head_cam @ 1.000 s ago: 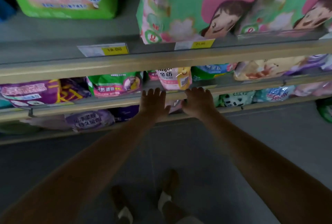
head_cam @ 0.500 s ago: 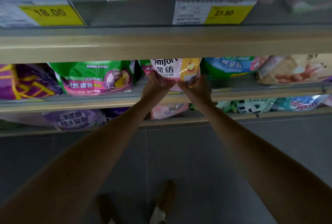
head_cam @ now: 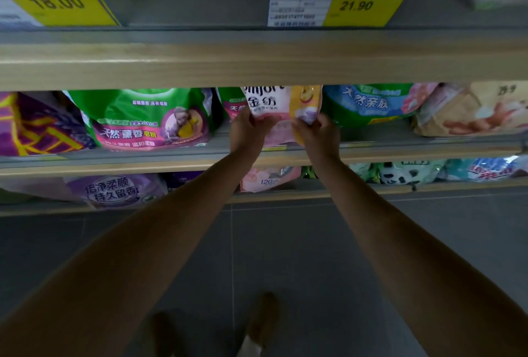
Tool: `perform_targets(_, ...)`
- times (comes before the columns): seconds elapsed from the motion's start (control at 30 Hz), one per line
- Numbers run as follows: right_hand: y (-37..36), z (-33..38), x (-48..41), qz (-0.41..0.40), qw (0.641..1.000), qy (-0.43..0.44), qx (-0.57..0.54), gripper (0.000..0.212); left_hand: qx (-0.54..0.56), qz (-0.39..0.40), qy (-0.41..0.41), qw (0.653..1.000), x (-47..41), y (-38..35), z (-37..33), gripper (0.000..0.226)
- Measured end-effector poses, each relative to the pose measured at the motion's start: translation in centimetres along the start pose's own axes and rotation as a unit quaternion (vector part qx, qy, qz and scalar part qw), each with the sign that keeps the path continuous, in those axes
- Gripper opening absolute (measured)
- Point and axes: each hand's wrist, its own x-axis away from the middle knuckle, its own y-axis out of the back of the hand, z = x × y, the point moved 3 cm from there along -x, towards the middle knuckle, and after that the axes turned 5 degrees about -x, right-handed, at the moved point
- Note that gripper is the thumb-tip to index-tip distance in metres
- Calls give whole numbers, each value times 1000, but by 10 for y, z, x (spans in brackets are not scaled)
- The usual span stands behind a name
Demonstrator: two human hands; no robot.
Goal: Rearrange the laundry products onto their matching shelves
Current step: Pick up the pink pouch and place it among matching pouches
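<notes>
Pouch (head_cam: 271,105), one, white: left hand (head_cam: 247,135), right hand (head_cam: 318,136) fingers curled round its sides.

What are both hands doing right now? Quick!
Left hand: grips the white-and-pink pouch by its left side.
Right hand: grips the same pouch by its right side.

A shop aisle: tiered wood-edged grey shelves (head_cam: 257,65) of bagged laundry products, with yellow price tags (head_cam: 365,6) (18.00, 21.90).

White, pink and yellow pouch (head_cam: 281,110); green bag (head_cam: 148,119)
</notes>
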Motion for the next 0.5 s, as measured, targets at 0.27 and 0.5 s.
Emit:
perform_targets(0.27, 10, -1, 41, 37, 999, 22, -10, 18, 43, 60, -32, 997, 42, 16, -1, 15)
perform_targets(0.5, 4, -35, 127, 47, 998, -31, 3, 13, 52, 94, 55, 993, 108, 39, 60, 13)
